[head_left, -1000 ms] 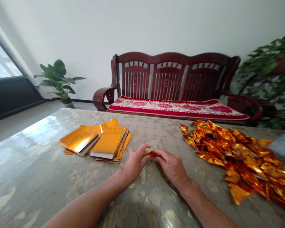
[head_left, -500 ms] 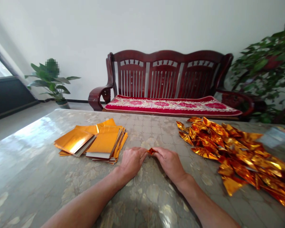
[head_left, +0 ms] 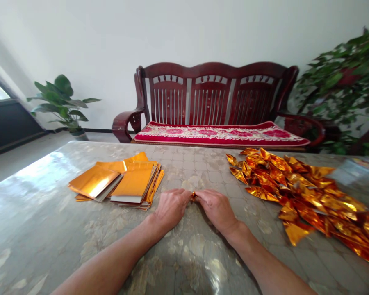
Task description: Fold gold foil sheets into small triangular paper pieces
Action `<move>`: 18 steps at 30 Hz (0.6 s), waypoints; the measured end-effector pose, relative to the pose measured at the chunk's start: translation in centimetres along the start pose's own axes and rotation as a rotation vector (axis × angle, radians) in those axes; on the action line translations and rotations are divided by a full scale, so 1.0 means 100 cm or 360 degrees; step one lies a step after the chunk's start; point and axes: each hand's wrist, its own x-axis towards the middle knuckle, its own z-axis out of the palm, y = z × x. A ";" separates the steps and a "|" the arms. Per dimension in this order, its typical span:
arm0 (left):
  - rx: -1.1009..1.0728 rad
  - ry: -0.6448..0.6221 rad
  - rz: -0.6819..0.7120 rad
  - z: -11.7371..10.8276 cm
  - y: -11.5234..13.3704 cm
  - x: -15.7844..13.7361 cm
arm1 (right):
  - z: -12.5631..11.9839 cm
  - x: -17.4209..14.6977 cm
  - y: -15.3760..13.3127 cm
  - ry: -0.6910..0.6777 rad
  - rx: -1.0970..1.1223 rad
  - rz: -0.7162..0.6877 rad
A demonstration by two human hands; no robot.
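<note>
Between my two hands is a small piece of gold foil paper (head_left: 193, 196), mostly hidden by the fingers. My left hand (head_left: 173, 207) pinches its left end, and my right hand (head_left: 217, 209) pinches the right end. Both hands are low over the table (head_left: 184, 262), fingers closed and pointing toward each other. Left of them lies a loose stack of flat gold foil paper sheets (head_left: 132, 180), some showing pale undersides. To the right spreads a heap of folded gold foil paper pieces (head_left: 295, 184) with pointed ends.
A clear plastic bag (head_left: 353, 174) lies at the table's right end, beyond the heap. Behind the table stands a dark red wooden bench (head_left: 210, 98) with a red patterned cushion (head_left: 221, 134). Potted plants (head_left: 63, 102) stand at both sides.
The foil paper between my fingers shows less now; its diamond-shaped opening looks narrower and more crumpled. My hands stay almost in place, and the whole view has shifted slightly.
</note>
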 end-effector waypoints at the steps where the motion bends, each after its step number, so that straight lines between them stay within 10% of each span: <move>1: 0.0014 0.0009 0.0003 0.001 0.000 0.000 | 0.000 0.000 0.000 -0.0001 -0.0014 -0.0005; 18: 0.0109 -0.0113 0.0226 0.006 -0.003 0.000 | -0.001 -0.001 -0.015 -0.0108 -0.0244 -0.0006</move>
